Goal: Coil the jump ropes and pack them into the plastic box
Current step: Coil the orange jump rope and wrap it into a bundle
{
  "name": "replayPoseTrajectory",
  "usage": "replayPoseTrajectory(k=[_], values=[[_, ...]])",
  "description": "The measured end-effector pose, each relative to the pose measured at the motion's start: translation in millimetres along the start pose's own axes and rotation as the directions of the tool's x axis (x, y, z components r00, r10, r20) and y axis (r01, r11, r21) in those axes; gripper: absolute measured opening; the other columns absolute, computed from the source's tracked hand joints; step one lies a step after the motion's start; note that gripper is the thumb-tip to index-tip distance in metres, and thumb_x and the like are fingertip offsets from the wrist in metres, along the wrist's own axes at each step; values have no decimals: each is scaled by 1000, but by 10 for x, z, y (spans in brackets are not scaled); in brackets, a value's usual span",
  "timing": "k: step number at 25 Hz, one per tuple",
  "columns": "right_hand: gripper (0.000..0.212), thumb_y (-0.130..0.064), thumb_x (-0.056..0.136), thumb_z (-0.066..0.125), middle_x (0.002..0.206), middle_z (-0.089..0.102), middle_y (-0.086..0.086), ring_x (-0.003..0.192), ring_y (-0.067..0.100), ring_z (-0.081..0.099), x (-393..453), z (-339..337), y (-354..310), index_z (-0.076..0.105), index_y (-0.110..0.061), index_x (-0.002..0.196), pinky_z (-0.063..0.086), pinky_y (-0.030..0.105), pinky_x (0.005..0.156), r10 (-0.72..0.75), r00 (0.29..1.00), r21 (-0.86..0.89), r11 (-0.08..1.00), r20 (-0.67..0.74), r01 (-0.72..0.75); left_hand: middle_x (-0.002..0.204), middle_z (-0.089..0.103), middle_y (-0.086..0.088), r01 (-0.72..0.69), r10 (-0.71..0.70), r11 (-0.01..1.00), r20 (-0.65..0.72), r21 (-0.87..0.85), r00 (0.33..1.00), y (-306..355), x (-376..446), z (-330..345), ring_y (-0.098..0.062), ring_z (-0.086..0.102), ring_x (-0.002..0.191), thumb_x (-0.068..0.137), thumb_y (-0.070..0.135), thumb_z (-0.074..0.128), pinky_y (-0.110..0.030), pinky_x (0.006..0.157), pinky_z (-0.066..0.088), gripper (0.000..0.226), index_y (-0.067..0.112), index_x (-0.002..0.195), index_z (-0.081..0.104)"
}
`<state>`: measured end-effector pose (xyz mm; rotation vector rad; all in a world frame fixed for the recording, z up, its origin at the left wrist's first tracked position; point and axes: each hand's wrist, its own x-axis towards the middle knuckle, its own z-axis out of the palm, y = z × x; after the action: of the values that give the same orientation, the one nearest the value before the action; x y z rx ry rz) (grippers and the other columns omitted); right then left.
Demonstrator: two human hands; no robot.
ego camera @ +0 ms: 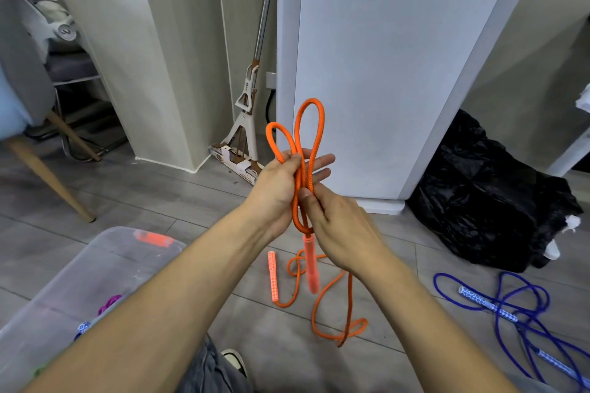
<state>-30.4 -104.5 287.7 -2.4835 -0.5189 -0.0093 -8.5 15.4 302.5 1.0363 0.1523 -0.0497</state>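
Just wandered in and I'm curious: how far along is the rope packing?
Looks partly done: the plastic box already holds a purple rope and a blue-patterned handle. In hand: the left hand and right hand grip loops of the orange rope, with the rest trailing on the floor. Left: finish that coil, then the blue rope lying loose at right.

Both hands, left hand (281, 182) and right hand (338, 226), grip folded loops of the orange jump rope (308, 143) above the grey floor (159, 201), beside a clear plastic box (95, 265).
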Motion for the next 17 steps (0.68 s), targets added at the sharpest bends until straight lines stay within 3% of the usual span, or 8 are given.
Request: replayPoseTrajectory(k=[5, 7, 9, 11, 13, 15, 17], values=[[24, -41, 106, 35, 79, 58, -8, 69, 13, 57, 18, 58, -15, 51, -26, 96, 45, 36, 61, -32, 997, 160, 987, 68, 21, 105, 76, -7, -75, 64, 970, 56, 230, 996, -61, -22, 2, -26, 69, 109, 108, 23, 33, -42, 100, 47, 22, 12, 99, 51], [25, -37, 106, 35, 81, 61, -5, 72, 12, 57, 52, 40, 13, 54, -25, 95, 46, 38, 65, -10, 999, 220, 976, 35, 2, 107, 76, -9, -51, 35, 975, 78, 217, 996, -60, -11, -8, -25, 69, 106, 106, 23, 37, -40, 98, 49, 24, 11, 101, 57], [24, -36, 106, 35, 86, 65, -2, 78, 15, 62, 102, 8, 70, 57, -26, 100, 50, 40, 69, 10, 1000, 285, 958, -6, -8, 108, 75, -13, -3, -20, 979, 113, 206, 993, -63, -35, 0, -23, 70, 102, 104, 22, 38, -35, 87, 52, 29, 6, 105, 62], [24, -34, 107, 36, 76, 60, -6, 68, 8, 58, 114, -15, 91, 55, -29, 93, 45, 33, 63, 6, 1000, 290, 957, 24, -13, 106, 75, -15, -29, -11, 960, 141, 280, 990, -98, -49, -10, -20, 70, 94, 105, 21, 37, -30, 77, 52, 31, 4, 103, 63], [29, -35, 107, 36, 70, 57, -7, 63, 7, 54, 100, -19, 79, 54, -30, 84, 42, 30, 60, -2, 999, 273, 962, 54, -13, 101, 76, -15, -70, 25, 943, 140, 325, 990, -110, -50, -22, -20, 71, 92, 107, 20, 34, -30, 77, 52, 30, 3, 102, 57], [34, -37, 106, 35, 76, 62, -5, 74, 10, 59, 95, -49, 66, 58, -27, 83, 47, 34, 69, 4, 999, 311, 950, 48, -18, 97, 76, -16, -75, 48, 962, 106, 264, 993, -72, -21, -49, -26, 73, 92, 108, 19, 31, -34, 74, 55, 27, 5, 99, 52], [36, -28, 106, 34, 75, 60, -8, 77, 8, 57, 98, -127, 109, 61, -25, 83, 44, 29, 72, 56, 998, 325, 945, -29, -43, 97, 75, -20, -79, 69, 978, 59, 195, 996, 6, 29, -104, -32, 73, 91, 108, 18, 29, -37, 71, 58, 27, 7, 94, 50]])
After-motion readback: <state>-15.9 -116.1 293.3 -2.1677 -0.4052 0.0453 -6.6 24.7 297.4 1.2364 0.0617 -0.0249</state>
